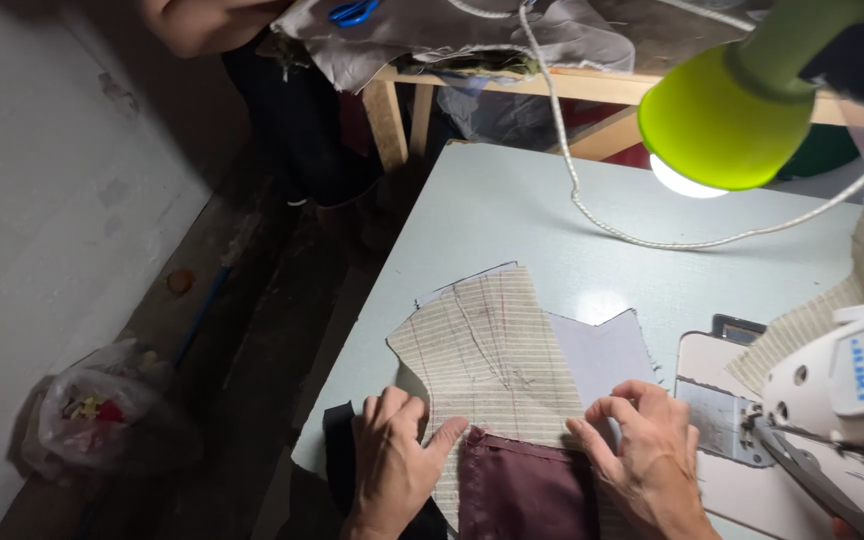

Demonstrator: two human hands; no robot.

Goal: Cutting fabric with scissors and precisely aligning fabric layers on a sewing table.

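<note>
The striped fabric piece (492,345) is beige with thin pale horizontal lines, plus some reddish and dark chalk-like marks drawn over it. Lower centre of the frame there's a maroon cloth (522,490) – deep wine colour, plain. A pale lilac-grey piece (604,350) peeks out at its right. The tabletop (512,210) is a light grey-blue. Upper right – a bright lime-green lamp (722,120) with a white glowing bulb, and a white cord (592,215). The sewing machine (842,380) is white, and the scissors (354,12) at the top have blue handles.

left hand (392,462) lies flat, fingers spread; right hand (644,445) beside it has fingertips curled down, pressing.
</note>
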